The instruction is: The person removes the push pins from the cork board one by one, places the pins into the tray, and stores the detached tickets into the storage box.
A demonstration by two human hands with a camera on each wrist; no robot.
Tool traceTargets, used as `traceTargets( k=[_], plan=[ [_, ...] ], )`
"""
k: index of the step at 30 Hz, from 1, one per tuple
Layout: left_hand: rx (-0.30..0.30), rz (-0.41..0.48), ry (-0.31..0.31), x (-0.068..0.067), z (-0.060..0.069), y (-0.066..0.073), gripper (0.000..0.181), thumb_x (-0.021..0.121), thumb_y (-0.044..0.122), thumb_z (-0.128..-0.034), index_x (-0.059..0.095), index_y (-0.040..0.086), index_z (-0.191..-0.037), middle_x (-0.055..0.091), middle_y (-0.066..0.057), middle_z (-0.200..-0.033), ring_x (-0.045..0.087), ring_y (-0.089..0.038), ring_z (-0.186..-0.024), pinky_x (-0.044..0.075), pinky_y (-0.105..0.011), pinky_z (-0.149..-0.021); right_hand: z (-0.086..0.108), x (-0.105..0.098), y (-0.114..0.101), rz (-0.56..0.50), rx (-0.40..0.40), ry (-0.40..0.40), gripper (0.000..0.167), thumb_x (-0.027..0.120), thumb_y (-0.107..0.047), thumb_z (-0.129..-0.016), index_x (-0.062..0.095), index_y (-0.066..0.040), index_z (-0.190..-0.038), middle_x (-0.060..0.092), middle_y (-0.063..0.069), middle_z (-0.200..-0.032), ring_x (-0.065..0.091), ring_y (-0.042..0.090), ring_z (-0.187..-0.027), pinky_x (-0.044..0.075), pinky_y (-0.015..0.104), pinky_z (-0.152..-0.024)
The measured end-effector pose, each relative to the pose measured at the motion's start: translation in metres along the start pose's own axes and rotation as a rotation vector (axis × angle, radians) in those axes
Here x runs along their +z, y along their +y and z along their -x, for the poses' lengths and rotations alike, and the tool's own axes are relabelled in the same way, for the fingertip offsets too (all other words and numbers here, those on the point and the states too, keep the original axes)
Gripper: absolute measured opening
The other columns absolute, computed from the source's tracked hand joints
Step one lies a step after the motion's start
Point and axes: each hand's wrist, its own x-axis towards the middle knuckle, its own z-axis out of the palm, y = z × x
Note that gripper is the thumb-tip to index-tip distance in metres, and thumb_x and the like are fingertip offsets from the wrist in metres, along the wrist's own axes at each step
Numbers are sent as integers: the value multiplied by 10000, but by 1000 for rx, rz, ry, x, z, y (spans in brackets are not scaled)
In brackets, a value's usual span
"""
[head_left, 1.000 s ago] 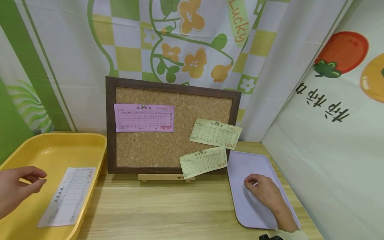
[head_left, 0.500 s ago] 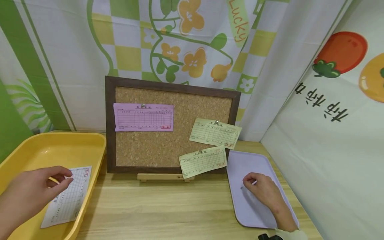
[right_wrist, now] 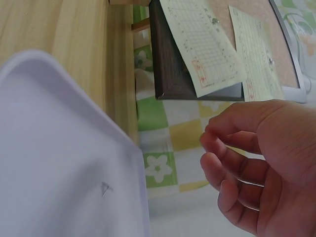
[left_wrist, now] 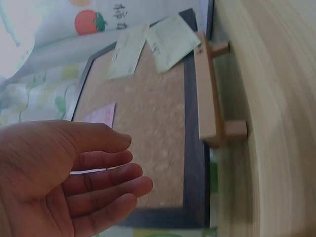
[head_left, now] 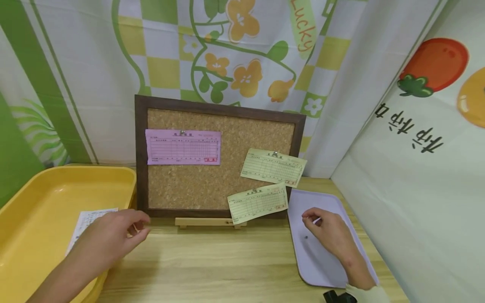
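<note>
Head view: small grey metallic clip (head_left: 306,237) just below right hand's (head_left: 330,231) fingers, tips together, contents unclear; left hand (head_left: 115,233) farther, fingers and thumb apart.

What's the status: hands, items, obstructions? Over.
Left hand relaxed, nothing visible in it. Right hand above lavender tray, fingers curled, no held item visible. Small metallic item on tray. White slip in yellow bin, partly hidden by left forearm in head view.

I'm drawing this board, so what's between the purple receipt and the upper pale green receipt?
Just bare cork: in the head view, nothing but the corkboard's surface shows between the purple receipt and the upper pale green receipt.
</note>
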Motion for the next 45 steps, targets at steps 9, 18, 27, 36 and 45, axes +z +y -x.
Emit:
traceTargets(
  k=[9,18,27,36,45],
  plan=[
    [63,92,-11,31,-20,38,123,820,140,-858,754,205,-938,657,162,-831,586,-28,-718,520,-268,-628,-10,2,-14,-31,-42,28,71,746,-116,-926,775,-169,-964,696,-103,-816,642,97,-704,500,314,-611],
    [72,91,11,63,-37,55,178,825,185,-861,754,134,-1016,707,56,-895,660,-120,-754,534,-280,-641,-16,6,-24,-29,-137,78,88,794,-100,-901,774,-123,-984,701,-87,-855,646,100,-747,534,324,-652],
    [90,104,107,86,-51,63,190,830,139,-854,761,89,-1025,729,-26,-948,674,-152,-722,525,-252,-582,-24,11,-37,-30,-186,87,108,811,-107,-888,767,-128,-985,703,-73,-872,652,112,-749,533,323,-644],
    [156,115,214,104,-67,64,369,831,199,-887,711,46,-1200,710,-62,-992,585,-96,-628,479,-207,-536,-31,13,-47,-25,-195,66,95,796,-128,-913,765,-126,-1002,700,-67,-890,655,125,-770,538,346,-658],
    [224,107,273,117,-81,66,396,845,169,-875,696,25,-1213,693,-59,-911,608,-129,-623,472,-209,-509,-37,14,-53,-38,-188,73,86,781,-132,-919,764,-130,-1004,691,-62,-885,639,123,-769,528,357,-666]
  ],
)
